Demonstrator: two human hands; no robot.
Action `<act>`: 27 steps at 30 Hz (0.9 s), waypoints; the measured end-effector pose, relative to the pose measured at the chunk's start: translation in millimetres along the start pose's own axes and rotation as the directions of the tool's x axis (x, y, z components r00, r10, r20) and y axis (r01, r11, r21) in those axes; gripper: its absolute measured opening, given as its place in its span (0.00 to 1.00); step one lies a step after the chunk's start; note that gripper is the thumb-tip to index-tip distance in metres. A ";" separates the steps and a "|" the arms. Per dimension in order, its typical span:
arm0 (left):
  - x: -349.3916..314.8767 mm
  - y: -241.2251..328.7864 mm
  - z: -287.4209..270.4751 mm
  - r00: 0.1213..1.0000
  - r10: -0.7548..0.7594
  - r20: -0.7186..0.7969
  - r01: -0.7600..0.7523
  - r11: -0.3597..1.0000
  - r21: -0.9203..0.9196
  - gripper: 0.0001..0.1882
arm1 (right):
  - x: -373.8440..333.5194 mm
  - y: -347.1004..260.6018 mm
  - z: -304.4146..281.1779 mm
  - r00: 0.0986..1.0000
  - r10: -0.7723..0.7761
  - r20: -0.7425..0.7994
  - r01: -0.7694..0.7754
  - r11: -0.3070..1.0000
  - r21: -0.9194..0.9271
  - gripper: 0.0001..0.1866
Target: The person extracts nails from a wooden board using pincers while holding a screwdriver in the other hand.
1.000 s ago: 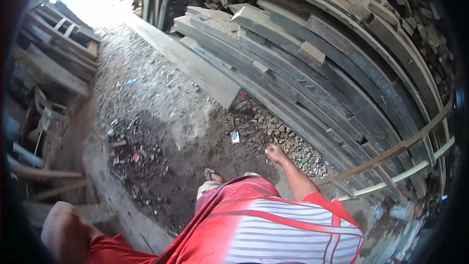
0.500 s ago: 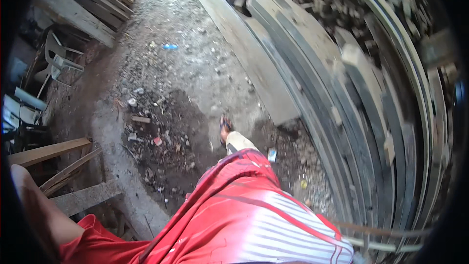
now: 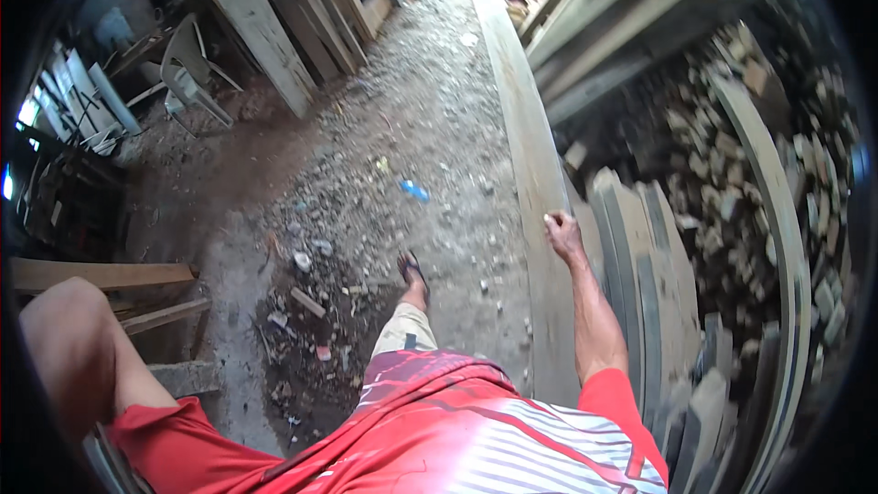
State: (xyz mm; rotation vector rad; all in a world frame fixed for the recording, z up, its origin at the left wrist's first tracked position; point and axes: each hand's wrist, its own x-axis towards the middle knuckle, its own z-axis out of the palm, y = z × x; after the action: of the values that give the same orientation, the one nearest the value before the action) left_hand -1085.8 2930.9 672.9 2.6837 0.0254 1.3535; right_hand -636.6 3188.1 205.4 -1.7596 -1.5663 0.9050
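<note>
My right hand point(image 3: 563, 234) is in front of me, its fingers curled closed. I see nothing in it, though the palm side is hidden. In the picture it overlaps a long pale plank point(image 3: 519, 119) that runs away from me; whether it touches the wood I cannot tell. My left arm point(image 3: 78, 348) is bent at the left edge, in a red sleeve, and its hand is not in view. One foot in a dark sandal point(image 3: 412, 267) is forward on the ground.
Stacked boards point(image 3: 631, 256) and a heap of wood offcuts point(image 3: 722, 165) lie to the right. Timber point(image 3: 265, 27) leans at the far left beside a pale plastic chair point(image 3: 187, 73). Gravelly ground holds a blue scrap point(image 3: 414, 190) and a wood piece point(image 3: 308, 302). A beam point(image 3: 110, 274) juts in at left.
My right arm and closed hand have come into view. The view has tilted up and turned, showing more of the passage ahead. One foot is still forward. My left arm stays bent.
</note>
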 end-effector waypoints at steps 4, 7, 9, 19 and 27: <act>-24.3 -120.5 -48.6 1.000 0.014 -0.008 -0.014 1.000 0.020 0.28 | 73.8 68.1 55.9 0.999 0.033 0.036 -0.027 0.987 -0.159 0.20; -28.6 -205.4 -88.9 0.999 -0.034 0.002 0.034 0.998 0.044 0.28 | 47.8 121.3 98.3 0.942 0.257 0.215 -0.200 0.946 -0.254 0.17; -18.7 -257.5 -110.7 0.996 -0.075 0.043 0.073 0.996 0.060 0.28 | 26.4 78.6 100.5 0.714 0.572 0.404 -0.351 0.792 -0.500 0.24; 6.1 -592.4 -164.8 0.978 -0.066 0.198 0.066 0.998 0.008 0.28 | 159.4 107.5 179.5 0.537 0.724 0.433 -0.571 0.689 -0.445 0.31; -14.6 -912.4 -200.9 0.882 -0.459 -0.105 0.467 0.880 0.084 0.28 | 652.5 -8.1 206.9 0.943 0.317 0.103 -0.299 0.941 -0.156 0.23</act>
State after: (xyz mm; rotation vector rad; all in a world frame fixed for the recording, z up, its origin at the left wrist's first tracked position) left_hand -1213.6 3856.4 661.9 2.4650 0.7217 1.3253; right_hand -765.7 3837.1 30.0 -2.1264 -1.4853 1.0981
